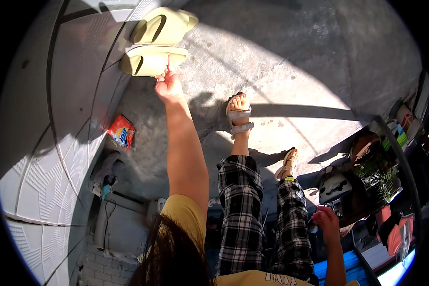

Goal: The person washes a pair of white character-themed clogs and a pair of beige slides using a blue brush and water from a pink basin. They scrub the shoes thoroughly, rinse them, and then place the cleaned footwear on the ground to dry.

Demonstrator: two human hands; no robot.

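A pair of pale yellow slide sandals stands side by side against the tiled wall at the upper left. My left arm reaches forward, and my left hand [168, 86] grips the edge of the nearer slide [150, 58], one finger stretched over its top and the others at its near side. The farther slide [159, 28] lies just beyond, untouched. My right hand [327, 223] hangs at the lower right beside my plaid trouser leg, its fingers loosely bent and apart, with nothing visible in them.
A red-orange packet [122, 132] lies on the concrete floor [281, 71] by the tiled wall [76, 71]. My sandalled feet [239, 114] stand mid-floor. Potted plants [374, 174] and a dark curved rail [403, 157] are at right; a whitish container [121, 221] is at lower left.
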